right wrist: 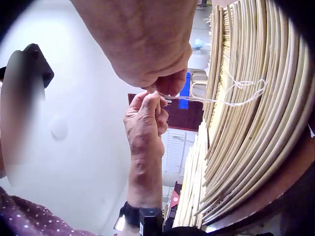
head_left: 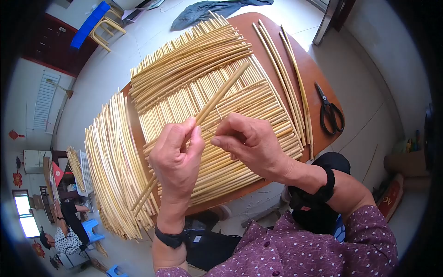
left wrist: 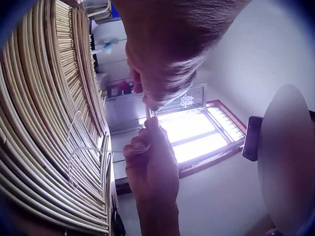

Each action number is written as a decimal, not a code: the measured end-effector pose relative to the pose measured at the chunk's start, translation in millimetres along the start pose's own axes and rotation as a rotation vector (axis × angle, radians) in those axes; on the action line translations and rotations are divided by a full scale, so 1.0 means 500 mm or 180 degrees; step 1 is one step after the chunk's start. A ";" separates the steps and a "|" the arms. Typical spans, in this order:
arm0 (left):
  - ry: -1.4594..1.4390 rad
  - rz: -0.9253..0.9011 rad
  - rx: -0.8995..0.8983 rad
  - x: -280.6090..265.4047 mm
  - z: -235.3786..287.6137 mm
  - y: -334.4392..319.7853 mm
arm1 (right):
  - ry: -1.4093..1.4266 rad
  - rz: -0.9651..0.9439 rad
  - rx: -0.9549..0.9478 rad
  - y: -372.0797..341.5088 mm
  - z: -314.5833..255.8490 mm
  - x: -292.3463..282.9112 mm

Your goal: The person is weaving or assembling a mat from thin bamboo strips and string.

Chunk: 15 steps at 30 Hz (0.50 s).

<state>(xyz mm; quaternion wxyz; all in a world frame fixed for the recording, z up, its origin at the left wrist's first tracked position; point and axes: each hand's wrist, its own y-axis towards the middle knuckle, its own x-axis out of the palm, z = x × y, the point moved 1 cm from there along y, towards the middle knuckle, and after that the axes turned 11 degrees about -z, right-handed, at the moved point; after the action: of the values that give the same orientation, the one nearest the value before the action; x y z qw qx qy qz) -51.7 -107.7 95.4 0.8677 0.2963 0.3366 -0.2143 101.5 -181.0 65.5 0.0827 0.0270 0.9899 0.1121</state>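
Head view showed the left hand (head_left: 175, 150) pinching a straw-coloured stalk (head_left: 224, 90) between thumb and curled fingers, its free length slanting up and away past the right hand (head_left: 251, 141). Whether it was one stalk or several pressed together could not be told. Just beside the left hand, the right hand, thumb and forefinger close together, pinched a thin white string (right wrist: 236, 103), which trailed from the fingers in a loose loop.

Beneath both hands, layered stalks (head_left: 258, 99) lay side by side on a brown worktop (head_left: 307, 69). Farther ahead of the hands, a crosswise bundle (head_left: 189, 67) rested over more stalks. Left of the left hand spread a dense pile (head_left: 115, 171). Right of the right hand lay several longer stalks (head_left: 283, 78) and, farther out, black-handled scissors (head_left: 326, 102), blades pointing away from the person. A dark band (head_left: 170, 237) circled the left wrist.
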 end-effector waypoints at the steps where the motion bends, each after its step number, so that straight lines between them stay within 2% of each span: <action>1: 0.0001 0.0001 -0.0010 0.001 -0.002 -0.003 | 0.0003 -0.0008 0.0005 -0.001 -0.002 0.003; 3: -0.0222 0.0049 -0.0075 0.004 -0.008 -0.006 | -0.0266 0.0091 0.0013 -0.003 -0.011 0.003; 7: -0.0209 0.0102 -0.0042 -0.002 -0.010 -0.007 | -0.0213 0.0128 0.0159 0.005 -0.010 0.010; 13: -0.0233 0.0152 -0.0175 -0.008 -0.015 -0.014 | -0.0271 0.0112 -0.0109 0.013 0.001 0.033; 15: -0.0177 0.0220 -0.0058 -0.009 -0.019 -0.015 | -0.0333 0.0111 -0.0226 0.013 0.003 0.037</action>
<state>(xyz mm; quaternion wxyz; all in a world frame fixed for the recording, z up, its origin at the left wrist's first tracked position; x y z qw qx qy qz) -63.5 -105.9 90.2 0.8863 0.2938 0.3039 -0.1892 83.6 -173.1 62.5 0.1333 0.0471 0.9790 0.1471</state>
